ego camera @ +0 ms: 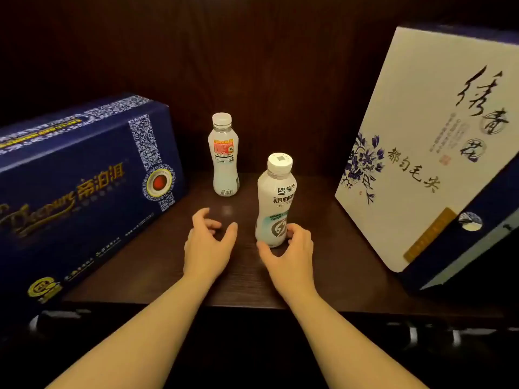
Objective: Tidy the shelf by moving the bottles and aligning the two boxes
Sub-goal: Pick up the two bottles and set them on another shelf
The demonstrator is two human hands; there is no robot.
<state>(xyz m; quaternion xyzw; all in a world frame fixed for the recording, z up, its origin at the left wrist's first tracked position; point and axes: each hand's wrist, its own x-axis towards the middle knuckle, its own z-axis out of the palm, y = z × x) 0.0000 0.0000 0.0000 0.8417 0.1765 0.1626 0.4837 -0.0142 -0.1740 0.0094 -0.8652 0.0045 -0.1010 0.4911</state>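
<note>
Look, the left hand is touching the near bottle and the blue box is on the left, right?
Not quite. The head view shows the right hand at the near bottle; the left hand is open and holds nothing. The blue box is on the left, as you said.

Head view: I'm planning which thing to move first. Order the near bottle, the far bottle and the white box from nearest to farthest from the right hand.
From the right hand:
1. Near bottle, at the fingertips, front centre of the shelf.
2. Far bottle, further back and to the left.
3. White box, leaning at the right side.
Two and three are close to call.
</note>
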